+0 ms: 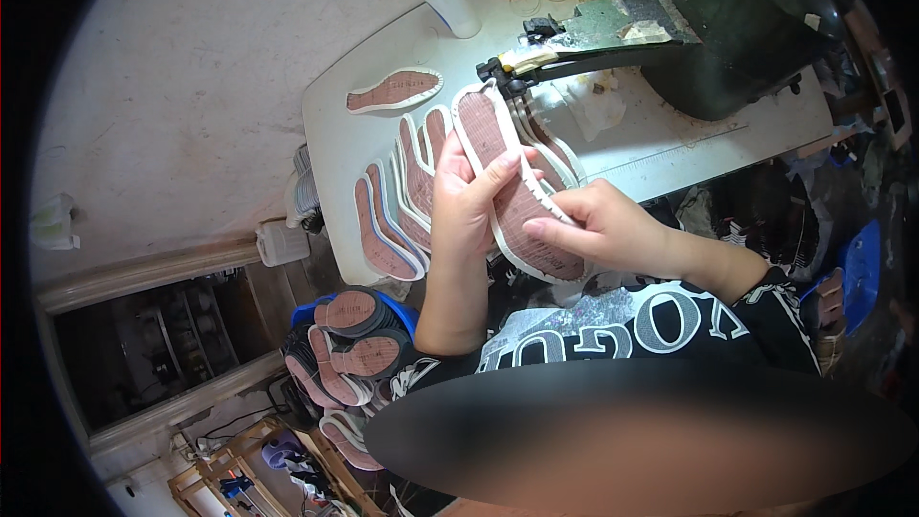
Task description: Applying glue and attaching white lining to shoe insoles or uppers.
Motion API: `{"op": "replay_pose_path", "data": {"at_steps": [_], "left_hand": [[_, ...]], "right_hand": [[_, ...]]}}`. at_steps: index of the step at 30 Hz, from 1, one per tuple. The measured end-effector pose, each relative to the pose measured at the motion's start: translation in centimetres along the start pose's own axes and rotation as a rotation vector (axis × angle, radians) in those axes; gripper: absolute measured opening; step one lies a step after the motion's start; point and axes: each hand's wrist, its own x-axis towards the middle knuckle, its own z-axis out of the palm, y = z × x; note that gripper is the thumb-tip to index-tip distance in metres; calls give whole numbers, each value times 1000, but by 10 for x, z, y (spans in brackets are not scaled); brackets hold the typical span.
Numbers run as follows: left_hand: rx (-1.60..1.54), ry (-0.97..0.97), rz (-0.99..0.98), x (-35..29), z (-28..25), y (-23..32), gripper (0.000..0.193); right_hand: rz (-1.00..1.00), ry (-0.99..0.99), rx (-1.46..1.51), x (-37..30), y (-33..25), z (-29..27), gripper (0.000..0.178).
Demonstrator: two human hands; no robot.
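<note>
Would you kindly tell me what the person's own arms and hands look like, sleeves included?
The left hand and right hand are bare, with no gloves or watch visible. The black sleeves bear white markings and end near the elbows.

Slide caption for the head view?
Left hand and right hand hold a white-edged pink sole at a pale table.

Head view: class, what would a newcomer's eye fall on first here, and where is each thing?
First, the pinkish-brown, white-edged sole at the centre, held in the left hand and right hand. Next, the bulky dark green machine at upper right, its arm ending by the sole's upper end. Then similar soles on the pale table, mostly left of the hands.
</note>
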Motion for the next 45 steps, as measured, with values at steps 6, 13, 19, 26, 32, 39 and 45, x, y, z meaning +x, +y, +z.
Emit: {"op": "replay_pose_path", "data": {"at_steps": [6,13,19,26,32,39,45], "left_hand": [[85,-94,-69,-2,-13,22,40],[93,-368,-200,-10,-27,26,49],[2,-363,-256,-13,-21,4,57],[13,-329,-259,-13,-10,2,54],[81,-352,-272,-15,-4,7,51],[157,-370,-293,-23,8,18,49],[301,-348,-246,-27,15,24,47]], "right_hand": [[-91,-274,-183,5,-6,5,41],[-205,-131,553,25,14,-11,33],[-85,-190,784,25,12,-9,30],[-77,-191,856,27,23,-13,26],[-35,-81,824,29,21,-24,20],[122,-187,721,25,-1,-46,14],[179,-205,583,20,-24,-61,15]]}}
